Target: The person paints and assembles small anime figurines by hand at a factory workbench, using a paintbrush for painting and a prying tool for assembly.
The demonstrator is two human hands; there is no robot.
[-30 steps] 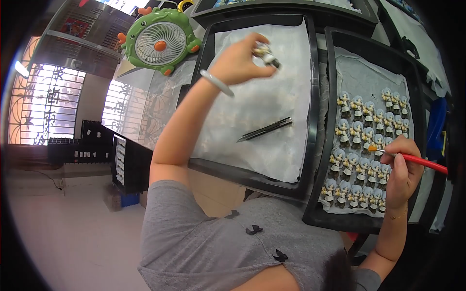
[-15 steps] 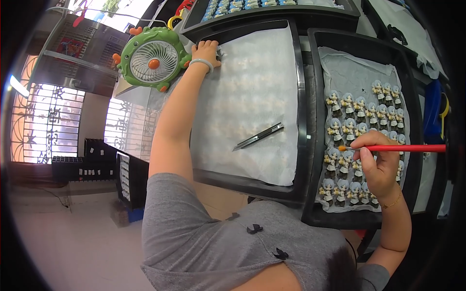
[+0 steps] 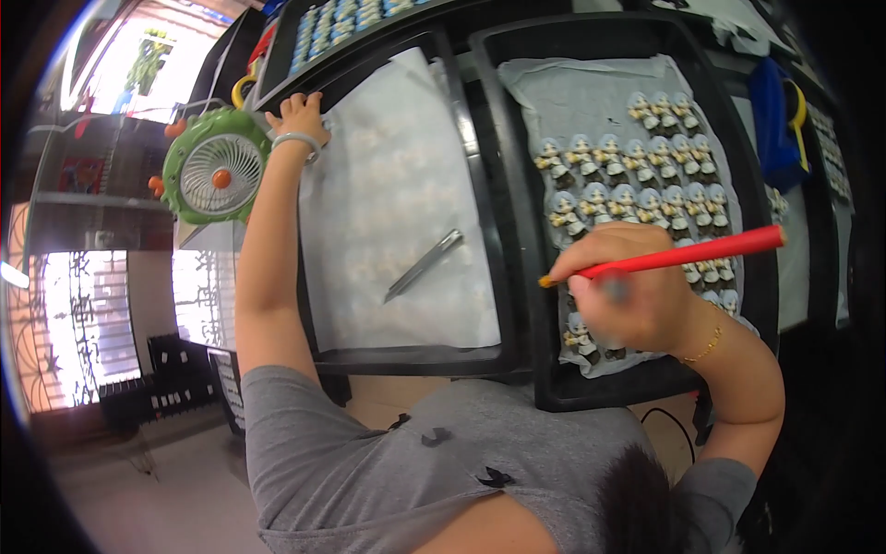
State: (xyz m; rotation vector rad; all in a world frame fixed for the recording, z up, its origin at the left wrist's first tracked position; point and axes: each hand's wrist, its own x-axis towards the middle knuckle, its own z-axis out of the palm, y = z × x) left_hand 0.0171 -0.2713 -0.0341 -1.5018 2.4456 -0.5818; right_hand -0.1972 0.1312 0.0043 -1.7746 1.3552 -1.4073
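My right hand (image 3: pixel 637 286) is closed around a paintbrush (image 3: pixel 711 249) with a red handle and orange bristles. It hovers over the lower part of the right black tray (image 3: pixel 519 185), hiding some figurines there. Rows of small figurines (image 3: pixel 595 198) with pale hair and white clothes lie on that tray's white sheet. My left hand (image 3: pixel 300 118), fingers spread, rests at the far left corner of the left black tray (image 3: pixel 415 360). A white sheet (image 3: pixel 369 203) covers this tray, with faint shapes showing through. On the sheet lies a grey utility knife (image 3: pixel 423 266).
A green animal-shaped fan (image 3: pixel 217 171) stands left of my left hand. Behind the left tray is another tray of blue-and-white pieces (image 3: pixel 346 32). A blue holder with a yellow part (image 3: pixel 780 125) sits beyond the right tray. Black boxes (image 3: pixel 166 369) stand at the lower left.
The whole view has shifted, so the trays appear farther left. My right hand has drawn the brush nearer to me, and its handle end tilts up. My left hand stays at the tray's far corner.
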